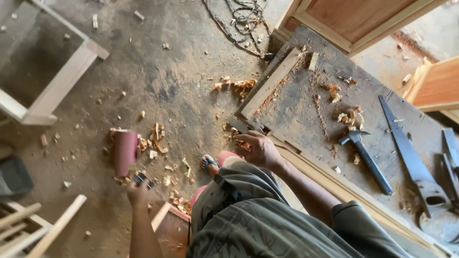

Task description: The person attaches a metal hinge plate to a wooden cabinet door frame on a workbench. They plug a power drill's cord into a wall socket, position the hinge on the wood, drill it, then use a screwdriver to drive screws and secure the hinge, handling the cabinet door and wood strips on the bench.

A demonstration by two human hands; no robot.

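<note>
Two hands show, both the person's own. The left hand (137,193) hangs low over the floor (158,71), fingers curled round one small dark object (143,179) that pokes out above the knuckles; what it is cannot be told. The right hand (260,150) is pressed on the near edge of the bench (306,119), fingers bent and closed against the wood among a few shavings; whether it pinches anything there cannot be told.

On the bench lie one hammer (366,160) with a dark handle, one handsaw (409,157) with its blade running toward the far end, and one long pale wooden strip (270,83) along the edge nearest the floor. Loose wood chips (346,117) are scattered between the strip and the hammer. The hammer lies near the right hand, beyond the forearm; the saw is farther out, well apart from both hands.

On the floor stands one maroon roll (125,152), just beside and above the left hand, with curled shavings around it. One foot in a sandal (209,165) shows between the two hands. One tangle of cable (239,21) lies at the far end of the floor. One pale wooden frame (57,81) sits at the upper left, and one reddish-brown cabinet panel (354,16) leans past the bench's far end.
</note>
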